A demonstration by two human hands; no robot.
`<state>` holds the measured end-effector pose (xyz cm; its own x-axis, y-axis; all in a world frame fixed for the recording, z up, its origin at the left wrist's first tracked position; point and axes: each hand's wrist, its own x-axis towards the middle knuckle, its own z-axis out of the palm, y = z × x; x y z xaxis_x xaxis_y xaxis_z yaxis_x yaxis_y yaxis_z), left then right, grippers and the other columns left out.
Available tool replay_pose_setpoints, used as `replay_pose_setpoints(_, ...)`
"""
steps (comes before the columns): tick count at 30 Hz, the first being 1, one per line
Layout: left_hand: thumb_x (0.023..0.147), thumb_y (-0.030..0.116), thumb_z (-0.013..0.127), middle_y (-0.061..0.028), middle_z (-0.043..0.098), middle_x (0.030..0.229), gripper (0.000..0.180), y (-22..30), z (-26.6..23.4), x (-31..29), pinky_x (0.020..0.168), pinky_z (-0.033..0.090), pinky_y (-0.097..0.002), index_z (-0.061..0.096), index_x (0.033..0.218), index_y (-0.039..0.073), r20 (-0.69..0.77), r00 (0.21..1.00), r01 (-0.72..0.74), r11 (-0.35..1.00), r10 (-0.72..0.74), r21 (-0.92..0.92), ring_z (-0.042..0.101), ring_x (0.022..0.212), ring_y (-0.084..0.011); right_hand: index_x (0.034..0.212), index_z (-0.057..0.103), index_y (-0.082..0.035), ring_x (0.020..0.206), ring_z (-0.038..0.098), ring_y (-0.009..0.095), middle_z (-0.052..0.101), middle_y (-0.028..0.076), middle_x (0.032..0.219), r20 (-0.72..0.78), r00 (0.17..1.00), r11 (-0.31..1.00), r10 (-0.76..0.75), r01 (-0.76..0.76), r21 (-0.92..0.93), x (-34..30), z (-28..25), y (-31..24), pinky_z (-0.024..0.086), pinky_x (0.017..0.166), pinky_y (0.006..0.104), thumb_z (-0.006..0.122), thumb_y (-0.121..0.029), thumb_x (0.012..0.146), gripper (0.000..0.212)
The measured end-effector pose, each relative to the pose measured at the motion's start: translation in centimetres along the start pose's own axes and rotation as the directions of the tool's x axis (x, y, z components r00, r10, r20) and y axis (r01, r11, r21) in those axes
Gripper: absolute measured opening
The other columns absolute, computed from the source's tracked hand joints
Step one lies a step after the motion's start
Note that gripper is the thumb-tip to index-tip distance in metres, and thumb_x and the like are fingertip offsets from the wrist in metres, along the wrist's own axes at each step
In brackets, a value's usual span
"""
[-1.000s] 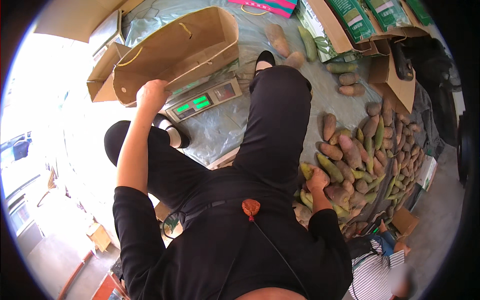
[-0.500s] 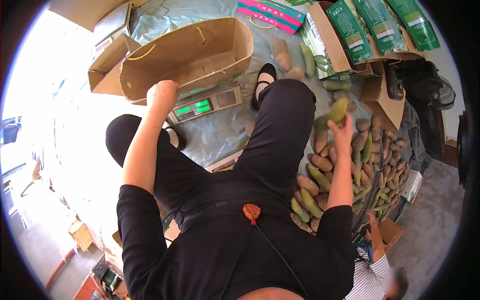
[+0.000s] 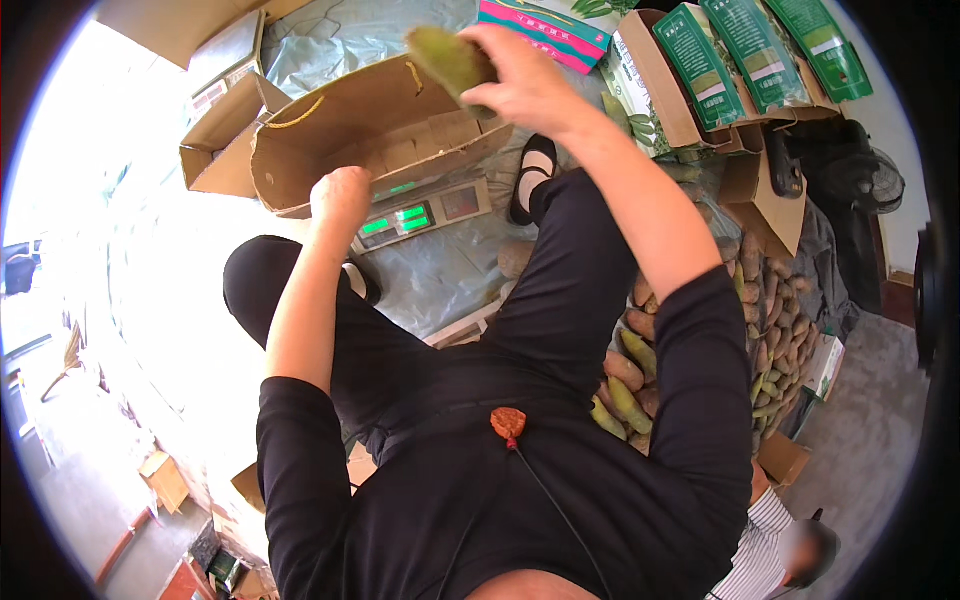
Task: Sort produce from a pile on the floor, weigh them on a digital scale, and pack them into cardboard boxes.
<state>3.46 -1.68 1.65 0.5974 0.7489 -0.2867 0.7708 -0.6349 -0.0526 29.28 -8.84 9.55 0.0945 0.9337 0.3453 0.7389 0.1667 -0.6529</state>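
My left hand (image 3: 341, 194) is closed on the near rim of an open cardboard carton (image 3: 370, 160) with yellow cord handles. The carton stands on a digital scale (image 3: 425, 214) with a lit green display. Its visible floor is bare. My right hand (image 3: 520, 80) grips a thick green root vegetable (image 3: 450, 66), radish-like and soil-brown at one end. It is held above the carton's far right corner, apart from it. At my right lies a heap of similar green and reddish-brown roots (image 3: 625, 370), partly hidden by my right arm.
A smaller carton (image 3: 218, 145) adjoins the big one on the left. Beyond are a pink-and-teal box (image 3: 560, 30) and a carton of green printed packages (image 3: 705, 65). A black fan (image 3: 875, 180) stands far right. Another person in a striped shirt (image 3: 755, 550) is at lower right.
My right hand has swung from the heap on the right, left and away to above the carton, carrying the green root vegetable. My left hand and the carton have shifted slightly right.
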Motion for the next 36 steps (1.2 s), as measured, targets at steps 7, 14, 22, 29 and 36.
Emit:
replay_pose_setpoints(7, 0.078, 0.012, 0.057, -0.0116, 0.067, 0.089, 0.013, 0.2, -0.1, -0.2, 0.075, 0.053, -0.0391, 0.068, 0.085, 0.01, -0.01, 1.0, -0.017, 1.0, 0.016, -0.026, 0.065, 0.087, -0.0297, 0.107, 0.055, -0.011, 0.102, 0.056, 0.028, 0.059, 0.009, 0.103, 0.379, 0.913, 0.879, 0.151, 0.051, -0.474, 0.9, 7.9, 0.0, 0.044, 0.083, 0.0438, 0.065, -0.009, 0.07, 0.039)
replay_pose_setpoints(14, 0.077, 0.017, 0.062, -0.0114, 0.065, 0.1, 0.027, 1.4, -0.7, 1.1, 0.082, 0.05, -0.0395, 0.067, 0.103, 0.015, 0.093, 0.995, 0.022, 1.0, -0.02, -0.013, 0.062, 0.095, -0.029, 0.113, 0.058, -0.008, 0.104, 0.058, 0.031, 0.062, 0.013, 0.107, 0.361, 0.904, 0.96, 0.229, -0.149, -0.237, 0.6, 8.3, 3.6, 0.048, 0.086, 0.0412, 0.073, -0.025, 0.067, 0.051)
replay_pose_setpoints(22, 0.077, 0.015, 0.058, -0.0146, 0.065, 0.097, 0.023, 0.0, -0.5, 0.5, 0.079, 0.05, -0.0432, 0.066, 0.099, 0.011, 0.097, 0.995, -0.041, 0.998, 0.037, 0.047, 0.062, 0.092, -0.0333, 0.106, 0.059, 0.003, 0.082, 0.061, 0.017, 0.064, 0.012, 0.089, 0.139, 0.967, 0.972, 0.214, -0.224, 0.065, -6.1, -5.9, 4.3, 0.05, 0.071, 0.0286, 0.063, -0.017, 0.081, 0.032)
replay_pose_setpoints(29, 0.076, 0.023, 0.062, -0.018, 0.064, 0.096, 0.028, 0.4, -0.6, 0.8, 0.08, 0.048, -0.0437, 0.067, 0.101, 0.012, 0.076, 0.995, -0.067, 0.998, 0.067, -0.001, 0.061, 0.092, -0.0347, 0.11, 0.061, -0.006, 0.088, 0.062, 0.026, 0.065, 0.014, 0.096, -0.182, 0.716, 0.724, 0.674, -0.689, -0.029, -28.7, -11.7, 13.9, 0.049, 0.078, 0.0344, 0.068, -0.027, 0.073, 0.043)
replay_pose_setpoints(36, 0.075, 0.019, 0.063, -0.0192, 0.065, 0.091, 0.027, 0.2, -1.0, 0.1, 0.077, 0.048, -0.0435, 0.067, 0.099, 0.009, 0.089, 0.996, -0.017, 0.999, 0.019, -0.029, 0.061, 0.088, -0.0364, 0.099, 0.063, -0.005, 0.094, 0.059, 0.033, 0.062, 0.019, 0.101, 0.311, 0.297, 0.42, 0.903, -0.448, -0.79, -45.9, -4.3, 11.2, 0.048, 0.078, 0.0389, 0.066, -0.018, 0.076, 0.026)
